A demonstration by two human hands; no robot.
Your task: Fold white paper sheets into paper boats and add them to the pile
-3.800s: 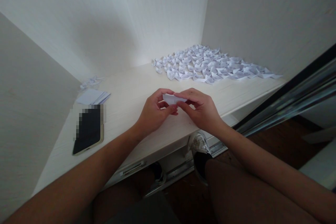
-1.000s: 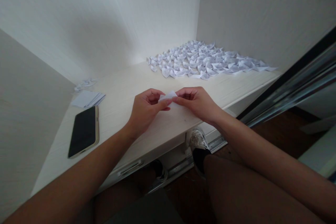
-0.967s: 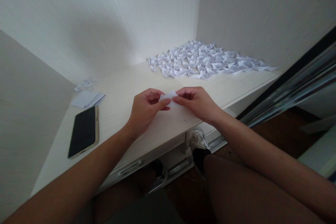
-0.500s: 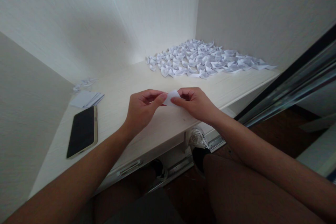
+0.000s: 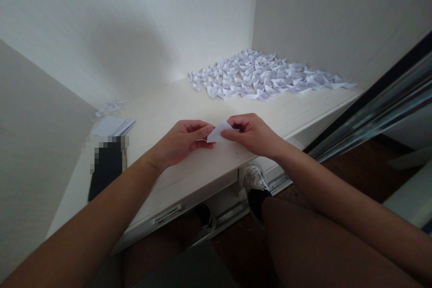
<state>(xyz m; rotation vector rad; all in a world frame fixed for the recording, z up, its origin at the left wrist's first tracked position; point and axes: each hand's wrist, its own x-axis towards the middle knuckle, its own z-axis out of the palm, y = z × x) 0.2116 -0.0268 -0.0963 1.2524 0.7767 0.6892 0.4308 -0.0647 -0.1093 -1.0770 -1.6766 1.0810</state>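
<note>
A small folded piece of white paper (image 5: 218, 132) is held over the front part of the white desktop (image 5: 162, 108). My right hand (image 5: 254, 134) pinches it between thumb and fingers from the right. From the left, the thumb and forefinger of my left hand (image 5: 185, 139) close on the paper's left corner, the other fingers curled below. Behind my hands, many small folded white paper pieces (image 5: 249, 74) with pointed ends lie spread in the back right corner. To the left rests a stack of flat white paper sheets (image 5: 113, 126).
A dark-screened phone (image 5: 108, 168), partly pixelated, lies on the left side of the desktop. Thin white paper scraps (image 5: 111, 107) sit behind the stack. A drawer handle (image 5: 168, 214) shows on the front face. My shoe (image 5: 254, 177) is below the edge. Walls enclose the back and sides.
The paper has been turned and now shows a pointed, slanted shape. My left hand has shifted slightly, its lower fingers now further apart beneath the paper. My right hand has barely moved.
</note>
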